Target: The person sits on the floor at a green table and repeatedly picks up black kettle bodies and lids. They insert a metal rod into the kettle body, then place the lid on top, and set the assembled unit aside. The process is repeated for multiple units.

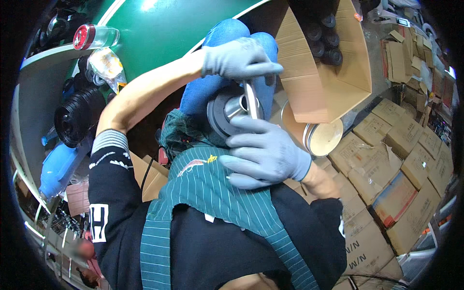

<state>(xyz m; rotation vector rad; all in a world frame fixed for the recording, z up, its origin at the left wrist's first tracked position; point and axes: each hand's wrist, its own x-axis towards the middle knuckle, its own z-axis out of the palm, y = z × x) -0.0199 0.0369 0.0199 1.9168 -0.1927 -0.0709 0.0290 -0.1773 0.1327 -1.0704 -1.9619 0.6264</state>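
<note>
Both my hands wear grey knit gloves and meet over my lap. Between my knees sits a round black part [219,115] with a shiny metal cylinder [235,107] rising from its middle. A silver bar [251,99] runs beside the cylinder, from one hand toward the other. My left hand [239,58] is closed on the bar's far end, index finger stretched to the right. My right hand [266,152] curls over the near edge of the black part, by the bar's lower end. Its fingertips and the contact underneath are partly hidden.
A green table [154,34] lies ahead, with a red-lidded clear jar [99,37] at its left. Stacked black discs [77,116] and a blue bottle [65,164] stand left. An open carton [302,72] holds black parts; a round tin [326,137] and flattened cardboard [382,159] lie right.
</note>
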